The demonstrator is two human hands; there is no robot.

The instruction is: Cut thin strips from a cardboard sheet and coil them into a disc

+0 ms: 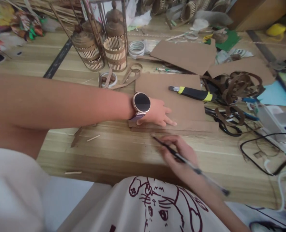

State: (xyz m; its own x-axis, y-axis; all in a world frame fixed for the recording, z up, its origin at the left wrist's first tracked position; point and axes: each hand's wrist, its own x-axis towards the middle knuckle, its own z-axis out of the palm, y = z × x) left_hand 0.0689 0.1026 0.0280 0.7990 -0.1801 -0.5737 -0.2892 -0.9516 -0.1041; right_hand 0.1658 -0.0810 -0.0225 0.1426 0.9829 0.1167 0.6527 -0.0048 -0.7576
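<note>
My left hand (158,113), with a round watch on its wrist, lies flat with fingers spread on the near edge of a brown cardboard sheet (179,100) on the wooden table. Just in front of that edge my right hand (181,154) is closed around a thin dark pen (181,158). The pen's tip points up-left toward the cardboard's near edge. A black and yellow utility knife (193,93) rests on the far part of the same sheet.
Small woven bamboo lantern models (115,48) stand at the back. More cardboard pieces (186,54), brown strips (239,87), black scissors (227,124), tape rolls (136,48) and a black cable (263,158) clutter the right side. Short sticks (93,138) lie near the table's front edge.
</note>
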